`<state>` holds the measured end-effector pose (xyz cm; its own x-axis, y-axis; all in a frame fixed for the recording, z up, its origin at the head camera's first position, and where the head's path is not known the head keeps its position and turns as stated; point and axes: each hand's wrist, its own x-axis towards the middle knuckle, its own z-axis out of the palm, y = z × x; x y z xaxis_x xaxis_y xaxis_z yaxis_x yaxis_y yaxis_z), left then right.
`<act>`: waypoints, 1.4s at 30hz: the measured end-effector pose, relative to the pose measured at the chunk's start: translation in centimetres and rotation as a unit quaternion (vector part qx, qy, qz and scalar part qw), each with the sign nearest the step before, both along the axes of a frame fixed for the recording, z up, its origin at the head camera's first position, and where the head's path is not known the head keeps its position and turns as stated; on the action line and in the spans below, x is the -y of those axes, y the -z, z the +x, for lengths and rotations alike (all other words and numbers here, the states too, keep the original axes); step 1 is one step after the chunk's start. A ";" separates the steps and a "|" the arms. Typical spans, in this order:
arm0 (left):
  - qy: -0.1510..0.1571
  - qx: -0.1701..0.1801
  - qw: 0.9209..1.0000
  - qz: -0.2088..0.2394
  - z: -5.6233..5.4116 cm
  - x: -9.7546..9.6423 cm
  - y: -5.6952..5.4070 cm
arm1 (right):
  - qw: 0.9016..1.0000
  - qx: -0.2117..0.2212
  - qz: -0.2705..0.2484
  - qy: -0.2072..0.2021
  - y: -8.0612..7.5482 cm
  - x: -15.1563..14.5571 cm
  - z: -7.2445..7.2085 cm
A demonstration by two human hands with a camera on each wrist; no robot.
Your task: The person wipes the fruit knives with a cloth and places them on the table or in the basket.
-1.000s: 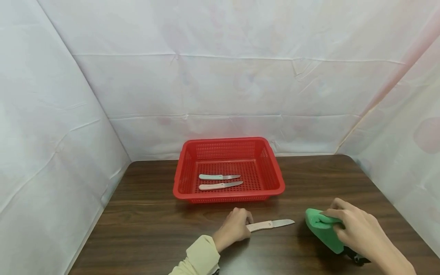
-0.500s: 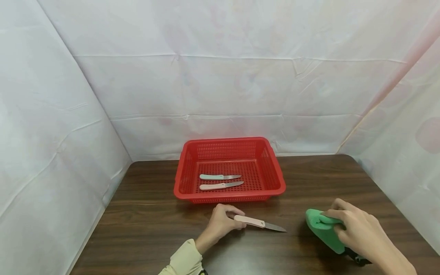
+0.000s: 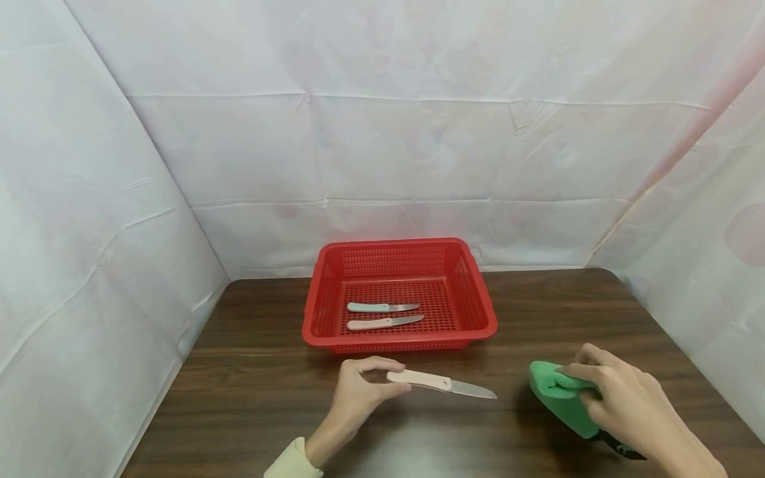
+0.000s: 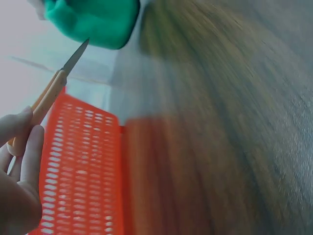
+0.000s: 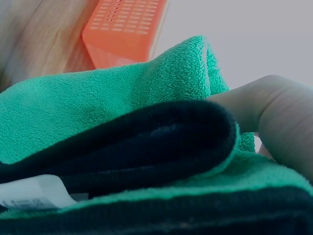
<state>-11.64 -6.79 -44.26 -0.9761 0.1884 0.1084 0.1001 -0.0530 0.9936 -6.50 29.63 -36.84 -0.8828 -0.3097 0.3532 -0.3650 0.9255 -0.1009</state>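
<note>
My left hand (image 3: pixel 362 392) pinches the butt end of a small knife's pale pink handle between thumb and fingers. The knife (image 3: pixel 421 380) is held in front of the red basket, its blade pointing right. In the left wrist view the knife (image 4: pixel 51 95) slants up, with its tip toward the green cloth (image 4: pixel 98 22). My right hand (image 3: pixel 621 395) grips the folded green towel (image 3: pixel 564 405) at its top. Dark edging and a white label (image 5: pixel 36 192) on the towel (image 5: pixel 122 88) show in the right wrist view.
A red plastic basket (image 3: pixel 397 341) stands at the back middle of the dark wooden table (image 3: pixel 257 398). Inside it lie a knife with a mint handle (image 3: pixel 367 307) and one with a pink handle (image 3: pixel 369 324). White sheeting (image 3: pixel 406 146) hangs behind and at both sides.
My left hand has moved left and lifted the knife, gripping it nearer the handle's end. The right hand and green towel have hardly moved.
</note>
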 end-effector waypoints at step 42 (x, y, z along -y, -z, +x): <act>-0.032 -0.041 0.993 0.103 3.4 5.9 -4.7 | 0.964 -0.142 -0.074 -0.211 -6.3 14.0 -1.7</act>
